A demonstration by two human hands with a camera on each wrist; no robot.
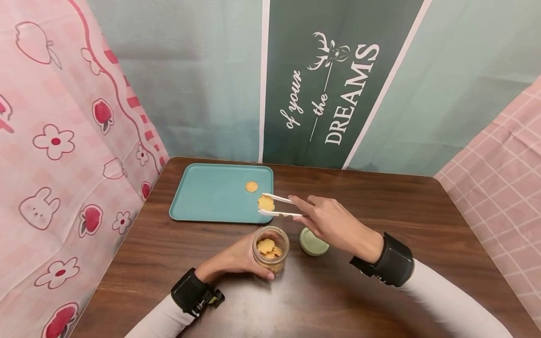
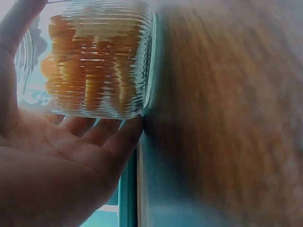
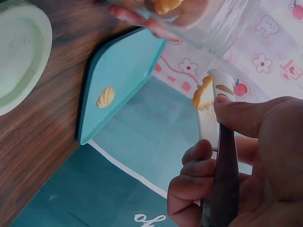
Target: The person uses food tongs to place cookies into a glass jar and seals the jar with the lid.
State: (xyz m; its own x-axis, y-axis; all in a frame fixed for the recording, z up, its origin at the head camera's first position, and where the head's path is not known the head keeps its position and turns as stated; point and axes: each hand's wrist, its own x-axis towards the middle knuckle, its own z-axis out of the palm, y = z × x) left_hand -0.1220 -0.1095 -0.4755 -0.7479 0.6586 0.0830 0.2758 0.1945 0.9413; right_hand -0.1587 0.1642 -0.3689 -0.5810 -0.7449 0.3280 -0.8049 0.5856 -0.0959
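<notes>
My left hand (image 1: 236, 260) curls round an open ribbed glass jar (image 1: 271, 249) of yellow cookies standing on the brown table; the left wrist view shows the jar (image 2: 102, 61) against my palm and fingers (image 2: 113, 139). My right hand (image 1: 331, 223) grips white tongs (image 1: 279, 205) that pinch one cookie (image 1: 266, 203) over the right edge of the teal tray (image 1: 211, 197). Another cookie (image 1: 251, 186) lies on the tray. In the right wrist view the tongs (image 3: 220, 142) hold the cookie (image 3: 203, 94) and the tray cookie (image 3: 106, 96) shows.
A pale green jar lid (image 1: 313, 241) lies on the table just right of the jar, under my right hand; it also shows as the lid (image 3: 21, 52) in the right wrist view. Patterned cloth walls enclose the table on the left, back and right.
</notes>
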